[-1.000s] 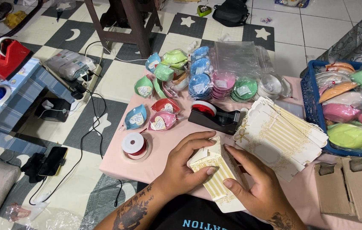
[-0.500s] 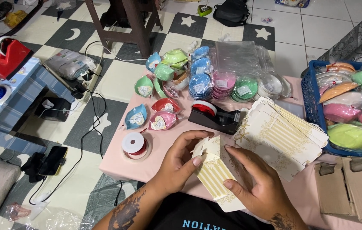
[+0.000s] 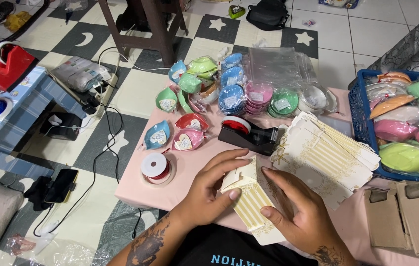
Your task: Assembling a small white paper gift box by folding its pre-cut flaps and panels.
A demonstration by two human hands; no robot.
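A cream paper box with gold stripes sits half-folded at the near edge of the pink table. My left hand grips its left side, fingers laid over the top flap and thumb on the striped face. My right hand holds its right side, thumb on the lower stripes. A fanned stack of the same flat box blanks lies just to the right of my hands.
A black tape dispenser stands behind the box, a red ribbon spool to the left. Wrapped coloured dishes crowd the far table. A blue basket of wrapped dishes stands right, brown cardboard pieces near right. Cables and a phone lie on the floor.
My left hand lifted off the box's top flap and then pressed back down over it; the box shifted slightly. My right hand stayed on the box's right side.
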